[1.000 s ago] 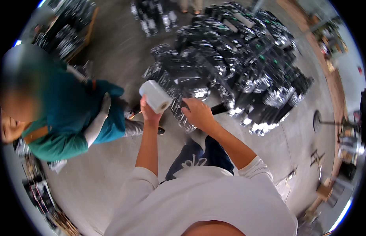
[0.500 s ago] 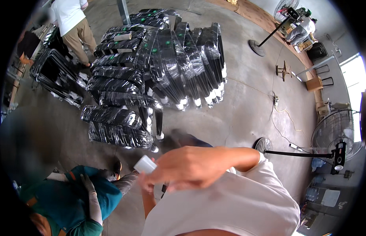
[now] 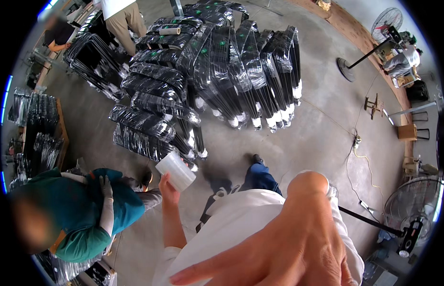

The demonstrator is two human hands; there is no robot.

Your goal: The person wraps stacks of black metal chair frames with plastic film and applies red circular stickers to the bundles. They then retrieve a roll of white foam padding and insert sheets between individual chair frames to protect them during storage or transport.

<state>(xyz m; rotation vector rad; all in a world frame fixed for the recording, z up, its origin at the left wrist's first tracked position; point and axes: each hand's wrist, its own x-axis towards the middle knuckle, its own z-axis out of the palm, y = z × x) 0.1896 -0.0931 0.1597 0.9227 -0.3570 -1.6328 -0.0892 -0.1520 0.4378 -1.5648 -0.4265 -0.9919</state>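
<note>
My left hand (image 3: 169,190) is closed on a roll of clear stretch film (image 3: 176,172), held out in front of me to the left. Its fingers are partly hidden by the roll. Close to the camera, my right hand (image 3: 291,236) shows its back, with the fingers spread and nothing seen in it; some fingertips run past the lower edge. Past the roll stand black bundles of bent frames (image 3: 150,143), wrapped in shiny film, with white padded feet. A larger group of wrapped frames (image 3: 231,71) stands farther off.
At left, a co-worker in a green top (image 3: 95,209) is close by. Another person in khaki trousers (image 3: 124,24) stands behind more frames (image 3: 90,57). To the right are a pedestal fan (image 3: 408,214), a cord (image 3: 355,143) on the concrete floor, and a second fan (image 3: 346,69).
My right hand has moved from beside the roll, down and right toward the camera, its fingers now spread. The roll in my left hand shows more fully, and the view has shifted.
</note>
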